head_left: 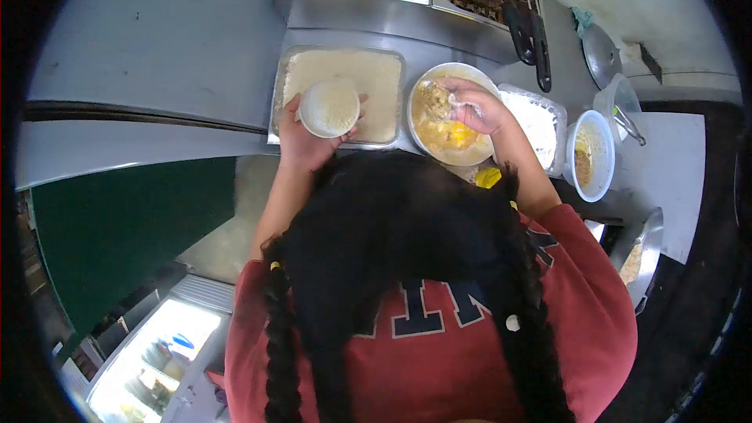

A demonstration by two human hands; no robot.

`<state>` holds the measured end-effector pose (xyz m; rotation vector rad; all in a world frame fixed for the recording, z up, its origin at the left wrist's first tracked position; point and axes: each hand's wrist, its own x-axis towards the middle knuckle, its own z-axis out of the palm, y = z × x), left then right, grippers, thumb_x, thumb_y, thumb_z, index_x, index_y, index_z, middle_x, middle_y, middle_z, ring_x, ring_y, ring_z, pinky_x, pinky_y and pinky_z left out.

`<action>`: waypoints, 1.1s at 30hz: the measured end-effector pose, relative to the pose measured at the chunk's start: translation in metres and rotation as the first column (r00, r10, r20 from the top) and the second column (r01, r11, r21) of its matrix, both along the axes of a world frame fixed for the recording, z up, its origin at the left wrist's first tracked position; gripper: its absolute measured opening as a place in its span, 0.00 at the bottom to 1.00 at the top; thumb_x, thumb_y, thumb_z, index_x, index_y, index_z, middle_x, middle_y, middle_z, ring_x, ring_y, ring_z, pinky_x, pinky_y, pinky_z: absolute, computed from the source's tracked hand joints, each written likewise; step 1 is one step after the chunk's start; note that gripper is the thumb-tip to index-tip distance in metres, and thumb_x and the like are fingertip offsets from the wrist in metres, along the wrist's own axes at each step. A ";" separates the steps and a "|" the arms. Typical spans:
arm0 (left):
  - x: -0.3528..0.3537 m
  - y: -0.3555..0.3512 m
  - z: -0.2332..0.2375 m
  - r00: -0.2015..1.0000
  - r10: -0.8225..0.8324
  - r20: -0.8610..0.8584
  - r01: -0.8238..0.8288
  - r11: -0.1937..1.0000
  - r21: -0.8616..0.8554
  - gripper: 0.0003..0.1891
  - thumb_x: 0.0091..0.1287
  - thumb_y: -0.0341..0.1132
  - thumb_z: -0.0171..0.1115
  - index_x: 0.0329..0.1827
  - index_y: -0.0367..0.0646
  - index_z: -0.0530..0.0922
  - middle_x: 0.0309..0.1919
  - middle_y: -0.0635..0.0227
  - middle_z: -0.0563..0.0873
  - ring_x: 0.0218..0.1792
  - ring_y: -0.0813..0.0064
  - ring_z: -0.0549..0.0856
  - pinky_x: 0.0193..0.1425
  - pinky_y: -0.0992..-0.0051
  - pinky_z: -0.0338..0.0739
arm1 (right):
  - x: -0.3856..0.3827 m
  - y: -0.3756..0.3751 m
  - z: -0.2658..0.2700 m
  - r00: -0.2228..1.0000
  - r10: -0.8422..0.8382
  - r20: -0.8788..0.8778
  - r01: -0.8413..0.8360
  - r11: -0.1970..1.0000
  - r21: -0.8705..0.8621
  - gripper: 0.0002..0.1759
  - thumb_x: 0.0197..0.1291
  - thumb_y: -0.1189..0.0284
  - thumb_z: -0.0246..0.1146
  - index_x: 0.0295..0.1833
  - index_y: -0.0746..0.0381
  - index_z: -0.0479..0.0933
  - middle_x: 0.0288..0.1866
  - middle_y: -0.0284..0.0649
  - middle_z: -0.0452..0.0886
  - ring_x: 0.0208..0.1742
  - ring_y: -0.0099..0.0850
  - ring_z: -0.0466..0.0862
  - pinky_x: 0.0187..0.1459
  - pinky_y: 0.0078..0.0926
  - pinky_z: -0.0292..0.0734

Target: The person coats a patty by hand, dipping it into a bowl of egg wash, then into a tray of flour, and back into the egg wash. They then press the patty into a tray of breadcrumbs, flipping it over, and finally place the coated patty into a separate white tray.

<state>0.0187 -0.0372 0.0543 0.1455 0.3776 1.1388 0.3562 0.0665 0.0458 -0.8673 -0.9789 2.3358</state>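
My left hand [304, 143] is wrapped round a small white bowl [330, 110] with pale crumbs in it, above a metal tray [401, 102] spread with pale crumbs. Over a larger white bowl [429, 153] of yellowish egg-like liquid, my right hand [482, 110] has its fingers round a lumpy, wet, tan clump [433, 102]. White residue coats those fingers. To the right of this bowl lies a clear tray [559, 129] of white powder.
Further right stand a pale tub [603, 141] with brown residue, a clear container [628, 94], a round lid [601, 55] and a metal bowl [652, 247]. Black handles [540, 47] jut from the fryer at the back. Something yellow [487, 178] lies by the counter's near edge.
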 end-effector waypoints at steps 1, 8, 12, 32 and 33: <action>-0.007 -0.002 0.005 0.998 0.054 -0.021 -0.054 0.999 0.004 0.38 0.72 0.61 0.38 0.75 0.40 0.63 0.68 0.35 0.70 0.59 0.45 0.81 0.51 0.55 0.81 | -0.011 0.001 0.008 0.998 -0.025 0.058 0.019 0.995 0.100 0.30 0.61 0.73 0.55 0.70 0.69 0.69 0.66 0.44 0.77 0.61 0.32 0.81 0.60 0.33 0.77; -0.056 -0.010 0.017 0.990 0.114 -0.080 -0.107 0.990 0.088 0.37 0.72 0.59 0.38 0.74 0.41 0.65 0.68 0.37 0.72 0.58 0.43 0.80 0.50 0.56 0.80 | -0.150 0.000 -0.012 0.812 -0.261 0.522 -0.413 0.375 0.830 0.24 0.58 0.73 0.58 0.61 0.57 0.81 0.54 0.50 0.85 0.55 0.45 0.84 0.54 0.34 0.80; -0.080 -0.006 0.018 0.978 0.131 -0.163 -0.127 0.991 0.037 0.35 0.73 0.57 0.37 0.73 0.40 0.66 0.67 0.41 0.74 0.59 0.43 0.80 0.51 0.54 0.79 | -0.189 0.001 -0.030 0.606 -0.294 0.739 -0.710 0.220 0.669 0.21 0.56 0.73 0.61 0.56 0.54 0.85 0.49 0.52 0.85 0.52 0.49 0.84 0.53 0.37 0.80; -0.105 -0.003 0.007 0.993 -0.021 -0.113 0.013 0.998 -0.066 0.35 0.72 0.58 0.37 0.74 0.43 0.64 0.69 0.37 0.70 0.58 0.40 0.80 0.50 0.52 0.83 | -0.205 -0.002 0.012 0.430 -0.385 0.817 -0.644 0.503 0.576 0.23 0.53 0.66 0.67 0.57 0.51 0.83 0.47 0.50 0.86 0.49 0.46 0.86 0.51 0.42 0.80; -0.106 -0.003 0.002 0.993 -0.027 -0.115 0.021 0.999 -0.048 0.36 0.72 0.58 0.37 0.74 0.42 0.65 0.69 0.37 0.71 0.58 0.40 0.80 0.50 0.52 0.82 | -0.209 -0.007 0.020 0.374 -0.425 0.825 -0.632 0.534 0.561 0.22 0.53 0.66 0.68 0.57 0.51 0.84 0.47 0.51 0.86 0.49 0.46 0.86 0.52 0.43 0.80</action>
